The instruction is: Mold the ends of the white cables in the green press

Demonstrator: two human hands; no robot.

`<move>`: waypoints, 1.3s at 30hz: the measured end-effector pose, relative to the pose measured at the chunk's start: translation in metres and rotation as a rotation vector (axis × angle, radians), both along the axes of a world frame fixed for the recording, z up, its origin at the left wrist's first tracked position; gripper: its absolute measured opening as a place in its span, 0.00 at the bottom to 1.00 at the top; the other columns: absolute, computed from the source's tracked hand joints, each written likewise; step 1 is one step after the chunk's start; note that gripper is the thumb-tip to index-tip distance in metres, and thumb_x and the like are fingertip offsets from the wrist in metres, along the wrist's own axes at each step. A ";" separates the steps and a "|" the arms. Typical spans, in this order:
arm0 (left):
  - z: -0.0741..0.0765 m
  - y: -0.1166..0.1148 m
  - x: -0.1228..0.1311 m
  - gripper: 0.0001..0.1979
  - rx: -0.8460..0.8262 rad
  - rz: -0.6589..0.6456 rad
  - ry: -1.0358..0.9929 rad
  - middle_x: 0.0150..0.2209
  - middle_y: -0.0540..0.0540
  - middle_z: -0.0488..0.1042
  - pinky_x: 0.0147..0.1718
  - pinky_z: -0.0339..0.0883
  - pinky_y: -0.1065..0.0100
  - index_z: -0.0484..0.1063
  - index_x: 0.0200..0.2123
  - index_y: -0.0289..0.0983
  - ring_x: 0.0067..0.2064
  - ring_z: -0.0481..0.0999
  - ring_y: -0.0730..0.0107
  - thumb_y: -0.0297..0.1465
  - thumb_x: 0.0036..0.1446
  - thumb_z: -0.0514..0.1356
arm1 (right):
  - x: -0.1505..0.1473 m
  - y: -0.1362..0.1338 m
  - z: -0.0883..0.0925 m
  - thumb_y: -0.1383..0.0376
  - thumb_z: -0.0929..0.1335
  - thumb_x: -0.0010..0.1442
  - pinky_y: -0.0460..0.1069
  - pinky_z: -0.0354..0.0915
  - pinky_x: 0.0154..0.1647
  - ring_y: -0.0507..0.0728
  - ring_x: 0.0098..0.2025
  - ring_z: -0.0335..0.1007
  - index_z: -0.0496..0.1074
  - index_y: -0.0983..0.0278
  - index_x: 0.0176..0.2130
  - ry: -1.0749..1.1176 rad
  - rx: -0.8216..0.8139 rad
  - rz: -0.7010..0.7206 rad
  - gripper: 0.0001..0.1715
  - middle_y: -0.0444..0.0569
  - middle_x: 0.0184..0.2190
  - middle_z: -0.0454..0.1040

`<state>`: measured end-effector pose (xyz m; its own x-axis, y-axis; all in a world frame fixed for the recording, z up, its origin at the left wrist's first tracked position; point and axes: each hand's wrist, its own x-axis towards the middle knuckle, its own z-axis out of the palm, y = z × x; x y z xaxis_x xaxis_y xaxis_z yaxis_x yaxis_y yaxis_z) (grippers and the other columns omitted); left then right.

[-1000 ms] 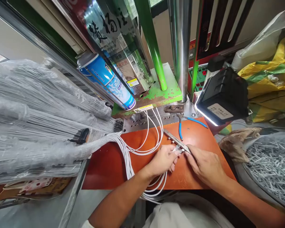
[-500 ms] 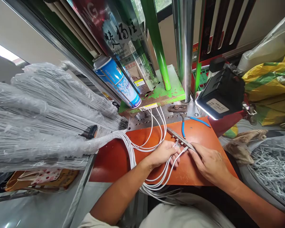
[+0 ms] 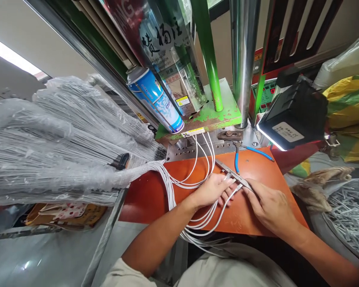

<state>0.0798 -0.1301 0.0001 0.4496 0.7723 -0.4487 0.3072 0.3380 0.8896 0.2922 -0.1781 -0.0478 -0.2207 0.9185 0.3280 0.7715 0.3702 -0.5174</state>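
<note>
Left hand [image 3: 212, 190] closed narrow, pinching white cables [image 3: 208, 217]; cable ends newly brought up to slotted metal strip [image 3: 233, 173] (jig, perhaps). Right hand [image 3: 271, 209] gripped strip's near end, above orange board [image 3: 259, 223].

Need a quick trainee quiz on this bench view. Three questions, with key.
1. True or false: the blue-handled pliers lie apart from both the left hand and the right hand.
2. Which is wrapped in clear plastic? A: the spray can. B: the white wire bundle.
3. Fill in: the metal bar between the hands lies over the ___ board.

Key: 1 true; 2 B; 3 orange.
</note>
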 end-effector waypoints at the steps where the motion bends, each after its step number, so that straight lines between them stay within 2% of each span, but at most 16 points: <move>1: 0.000 0.000 -0.003 0.21 0.111 0.057 0.068 0.25 0.50 0.73 0.21 0.62 0.77 0.68 0.38 0.35 0.22 0.72 0.76 0.49 0.68 0.54 | 0.000 0.000 0.000 0.57 0.60 0.75 0.52 0.64 0.34 0.59 0.36 0.79 0.72 0.61 0.56 0.009 -0.002 -0.019 0.20 0.49 0.45 0.81; 3: -0.001 0.001 -0.008 0.18 0.313 0.185 0.203 0.22 0.54 0.68 0.23 0.60 0.78 0.67 0.35 0.36 0.21 0.66 0.80 0.44 0.70 0.53 | -0.001 0.000 0.002 0.57 0.59 0.75 0.53 0.66 0.36 0.60 0.39 0.79 0.72 0.61 0.57 0.021 -0.011 -0.025 0.20 0.51 0.47 0.81; 4: -0.002 0.001 -0.010 0.17 0.352 0.215 0.241 0.21 0.55 0.66 0.23 0.59 0.78 0.66 0.34 0.37 0.21 0.64 0.81 0.42 0.70 0.53 | -0.001 0.000 0.002 0.57 0.59 0.75 0.53 0.66 0.37 0.61 0.40 0.80 0.72 0.62 0.58 0.021 -0.014 -0.021 0.21 0.51 0.47 0.81; 9: -0.005 0.006 -0.009 0.15 0.116 0.163 0.157 0.21 0.55 0.67 0.16 0.56 0.76 0.66 0.34 0.37 0.16 0.64 0.79 0.43 0.66 0.57 | -0.001 0.001 0.003 0.56 0.59 0.75 0.53 0.64 0.34 0.60 0.36 0.79 0.73 0.62 0.55 -0.025 -0.009 -0.017 0.21 0.49 0.44 0.82; 16: -0.004 0.016 0.000 0.17 -0.017 0.181 -0.013 0.20 0.54 0.65 0.15 0.57 0.78 0.68 0.28 0.34 0.16 0.62 0.82 0.41 0.62 0.62 | 0.002 0.002 0.002 0.56 0.59 0.75 0.52 0.63 0.33 0.59 0.34 0.77 0.73 0.60 0.55 0.006 -0.030 0.067 0.20 0.47 0.40 0.81; 20: 0.001 0.022 -0.008 0.17 -0.068 0.101 -0.027 0.22 0.49 0.72 0.18 0.66 0.75 0.70 0.35 0.33 0.18 0.72 0.75 0.43 0.65 0.60 | 0.002 0.002 0.001 0.56 0.60 0.75 0.52 0.64 0.35 0.60 0.39 0.79 0.73 0.61 0.56 0.030 -0.025 0.011 0.21 0.49 0.46 0.81; 22: 0.004 0.024 -0.016 0.16 -0.017 0.077 0.069 0.22 0.48 0.73 0.18 0.65 0.75 0.69 0.35 0.33 0.19 0.74 0.73 0.41 0.66 0.58 | 0.001 0.003 0.001 0.56 0.60 0.75 0.53 0.66 0.37 0.62 0.43 0.80 0.73 0.61 0.56 0.041 -0.031 0.003 0.20 0.51 0.49 0.81; 26: 0.006 0.027 -0.026 0.14 0.136 -0.014 0.283 0.20 0.51 0.71 0.16 0.58 0.77 0.67 0.30 0.35 0.17 0.71 0.75 0.37 0.66 0.57 | 0.001 0.003 0.000 0.57 0.60 0.75 0.53 0.67 0.39 0.61 0.45 0.79 0.73 0.61 0.56 0.061 -0.043 0.018 0.19 0.49 0.49 0.80; 30: 0.002 0.031 -0.025 0.17 0.262 -0.081 0.355 0.18 0.55 0.63 0.18 0.52 0.74 0.66 0.27 0.36 0.17 0.64 0.78 0.40 0.67 0.55 | 0.002 0.003 -0.002 0.57 0.60 0.75 0.53 0.65 0.36 0.61 0.41 0.79 0.73 0.60 0.56 0.035 -0.022 0.025 0.19 0.48 0.49 0.81; 33: 0.000 0.034 -0.022 0.21 0.414 -0.112 0.419 0.20 0.56 0.57 0.22 0.48 0.72 0.63 0.23 0.37 0.21 0.57 0.79 0.42 0.66 0.57 | 0.003 0.002 -0.003 0.56 0.60 0.75 0.53 0.62 0.34 0.60 0.38 0.78 0.72 0.61 0.56 0.013 -0.011 0.059 0.20 0.49 0.46 0.81; 36: -0.002 0.031 -0.020 0.21 0.492 -0.130 0.498 0.21 0.54 0.57 0.24 0.48 0.70 0.61 0.22 0.37 0.24 0.55 0.77 0.39 0.66 0.57 | 0.006 0.002 -0.004 0.56 0.60 0.75 0.53 0.60 0.33 0.59 0.35 0.76 0.72 0.61 0.55 0.009 -0.022 0.111 0.19 0.47 0.40 0.80; 39: -0.001 0.028 -0.016 0.20 0.525 -0.108 0.608 0.22 0.54 0.57 0.26 0.47 0.68 0.60 0.23 0.37 0.24 0.56 0.75 0.37 0.67 0.55 | 0.008 0.003 -0.004 0.56 0.60 0.75 0.52 0.60 0.33 0.58 0.34 0.76 0.72 0.60 0.55 0.025 -0.035 0.178 0.19 0.45 0.39 0.80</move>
<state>0.0636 -0.1016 -0.0005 0.3282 0.9162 -0.2299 0.7949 -0.1364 0.5913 0.3003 -0.1755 -0.0513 -0.3730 0.8765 0.3043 0.6822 0.4814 -0.5503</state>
